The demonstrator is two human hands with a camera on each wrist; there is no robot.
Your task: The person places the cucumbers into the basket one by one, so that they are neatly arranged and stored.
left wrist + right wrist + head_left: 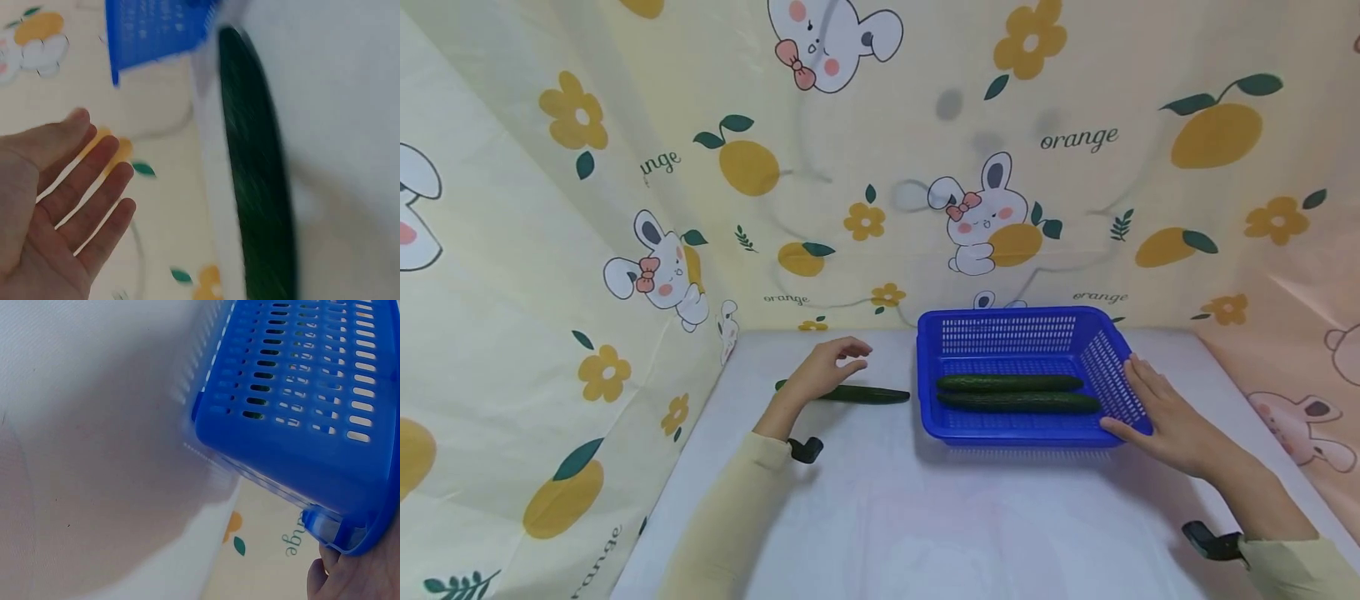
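A dark green cucumber [872,395] lies on the table left of a blue plastic basket [1022,438]. Above it is my left hand [827,368], fingers apart and slightly bent, holding nothing. In the left wrist view, a gap separates that hand [56,219] from the cucumber [256,169]. Two more cucumbers, a rear one [1009,383] and a front one [1018,403], lie side by side in the basket. With its fingers stretched along the basket's right rim and its thumb at the front corner, my right hand [1176,429] rests against the basket. Its fingertips are partly hidden in the right wrist view.
A white cloth [970,525] covers the table. Patterned sheets with rabbits and oranges hang behind as a back wall [865,150] and at both sides. Dark straps with small devices sit on the left wrist [805,450] and right wrist [1212,542].
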